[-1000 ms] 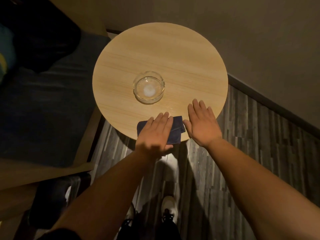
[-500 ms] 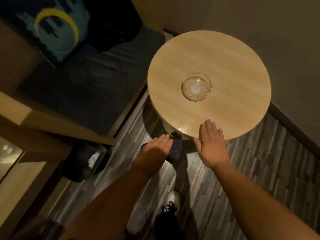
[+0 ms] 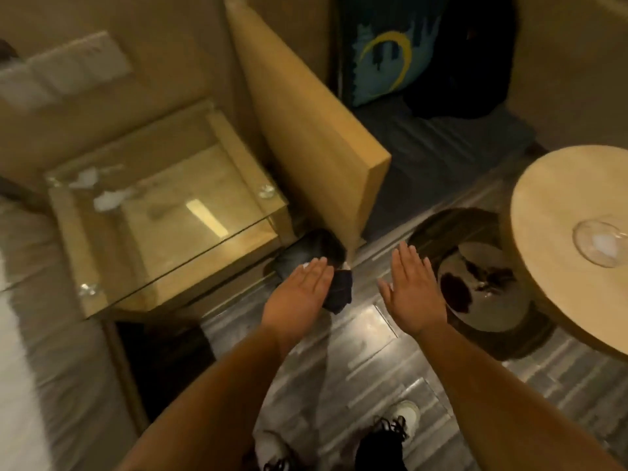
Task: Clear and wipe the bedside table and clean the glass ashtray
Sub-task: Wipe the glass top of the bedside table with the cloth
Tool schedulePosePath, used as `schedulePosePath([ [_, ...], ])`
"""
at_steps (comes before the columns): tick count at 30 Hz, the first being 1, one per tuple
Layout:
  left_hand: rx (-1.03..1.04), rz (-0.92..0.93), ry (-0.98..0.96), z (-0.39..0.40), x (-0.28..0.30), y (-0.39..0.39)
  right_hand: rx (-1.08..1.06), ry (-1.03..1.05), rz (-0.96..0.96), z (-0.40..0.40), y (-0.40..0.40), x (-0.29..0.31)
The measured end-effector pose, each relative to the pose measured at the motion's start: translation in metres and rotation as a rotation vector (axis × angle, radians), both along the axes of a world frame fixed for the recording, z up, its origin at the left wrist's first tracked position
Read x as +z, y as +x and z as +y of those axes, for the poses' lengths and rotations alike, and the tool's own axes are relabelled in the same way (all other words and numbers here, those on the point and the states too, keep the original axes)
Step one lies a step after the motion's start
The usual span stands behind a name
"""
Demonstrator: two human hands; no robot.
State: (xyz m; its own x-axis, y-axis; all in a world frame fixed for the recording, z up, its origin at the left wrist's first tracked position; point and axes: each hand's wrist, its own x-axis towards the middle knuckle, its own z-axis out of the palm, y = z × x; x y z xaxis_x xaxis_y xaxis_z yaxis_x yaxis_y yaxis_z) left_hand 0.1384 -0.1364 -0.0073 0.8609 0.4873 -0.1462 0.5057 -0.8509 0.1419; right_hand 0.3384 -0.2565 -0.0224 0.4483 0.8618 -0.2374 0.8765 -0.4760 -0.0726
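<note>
Grey plank flooring (image 3: pixel 356 334) is seen between a glass-topped bedside table (image 3: pixel 163 212) and a round wooden table (image 3: pixel 557 212) bearing the glass ashtray (image 3: pixel 601 243). A dark cloth (image 3: pixel 339 290) is held under the flat left hand (image 3: pixel 299 294); the right hand (image 3: pixel 411 294) is spread, empty.

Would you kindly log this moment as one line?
left hand: flat on dark cloth, above floor | right hand: open, empty | glass ashtray: on round table | glass-topped table: white scraps
</note>
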Motion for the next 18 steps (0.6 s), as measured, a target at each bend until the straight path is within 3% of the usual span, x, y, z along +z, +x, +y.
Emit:
schedulePosePath([
  [10,0.385,-0.134,0.031,0.116,0.035,-0.201,0.311,0.1,0.011,0.176,-0.165,0.03],
  [18,0.596,-0.083,0.002,0.191,0.023,-0.257,0.452,0.117,0.0,0.304,-0.199,0.017],
])
